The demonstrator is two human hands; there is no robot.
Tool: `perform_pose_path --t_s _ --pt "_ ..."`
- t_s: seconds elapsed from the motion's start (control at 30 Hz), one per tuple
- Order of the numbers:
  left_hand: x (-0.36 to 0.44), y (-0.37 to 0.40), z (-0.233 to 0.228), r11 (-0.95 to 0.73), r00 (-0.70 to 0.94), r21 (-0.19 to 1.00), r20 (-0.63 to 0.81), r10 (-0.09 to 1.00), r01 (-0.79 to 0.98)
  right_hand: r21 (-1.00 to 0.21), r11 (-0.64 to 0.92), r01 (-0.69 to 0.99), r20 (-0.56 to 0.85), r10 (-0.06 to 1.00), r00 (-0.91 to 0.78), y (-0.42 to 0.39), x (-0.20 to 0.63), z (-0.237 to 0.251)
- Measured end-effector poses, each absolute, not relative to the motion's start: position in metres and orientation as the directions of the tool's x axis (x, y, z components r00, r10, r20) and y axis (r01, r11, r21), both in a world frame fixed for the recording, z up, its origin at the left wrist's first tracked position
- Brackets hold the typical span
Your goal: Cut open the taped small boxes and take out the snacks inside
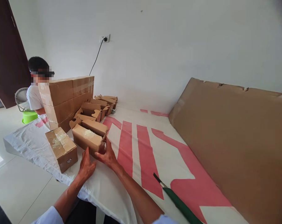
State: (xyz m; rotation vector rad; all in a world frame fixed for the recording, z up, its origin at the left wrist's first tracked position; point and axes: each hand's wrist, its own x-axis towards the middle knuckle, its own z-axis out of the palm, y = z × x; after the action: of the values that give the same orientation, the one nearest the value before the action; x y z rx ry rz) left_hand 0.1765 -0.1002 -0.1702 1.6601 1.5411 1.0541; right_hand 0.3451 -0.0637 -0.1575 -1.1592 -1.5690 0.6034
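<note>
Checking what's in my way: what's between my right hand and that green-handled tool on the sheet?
Nothing lies there: in the head view, only bare red-and-white sheet runs from the right hand, touching the open box, to the green-handled tool.

Both arms stretched fwd; left hand point(86, 166) flat, fingers spread; right hand point(107, 152) fingers open, raised.
</note>
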Motion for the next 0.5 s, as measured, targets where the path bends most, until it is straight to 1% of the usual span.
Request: perform_pose_path --t_s 0.1,0.2,0.27,0.33,0.4,0.43,0.5 --pt "0.185 -0.071 -0.161 -0.052 -0.062 0.856 0.097 0.993 0.515 -0.784 0.386 0.486 0.424 0.905 -0.035 -0.042 0.344 -0.15" --pt "0.189 -0.049 -0.15 0.03 -0.144 0.83 0.061 0.988 0.557 -0.645 0.393 0.655 0.492 0.87 -0.038 -0.062 0.366 -0.156" --pt "0.19 -0.037 -0.145 0.074 -0.202 0.812 0.054 0.978 0.579 -0.543 0.333 0.771 0.522 0.853 -0.001 -0.099 0.4 -0.169" --pt "0.188 -0.027 -0.142 0.089 -0.242 0.805 0.07 0.968 0.587 -0.451 0.198 0.871 0.511 0.857 0.07 -0.147 0.449 -0.184" --pt "0.187 -0.02 -0.139 0.091 -0.273 0.805 0.09 0.958 0.586 -0.375 -0.006 0.927 0.472 0.86 0.196 -0.198 0.505 -0.197" --pt "0.187 -0.019 -0.138 0.092 -0.285 0.806 0.098 0.953 0.585 -0.347 -0.12 0.93 0.436 0.857 0.273 -0.222 0.532 -0.202" --pt "0.188 -0.02 -0.137 0.087 -0.3 0.805 0.116 0.947 0.587 -0.321 -0.328 0.888 0.306 0.852 0.425 -0.261 0.576 -0.211"
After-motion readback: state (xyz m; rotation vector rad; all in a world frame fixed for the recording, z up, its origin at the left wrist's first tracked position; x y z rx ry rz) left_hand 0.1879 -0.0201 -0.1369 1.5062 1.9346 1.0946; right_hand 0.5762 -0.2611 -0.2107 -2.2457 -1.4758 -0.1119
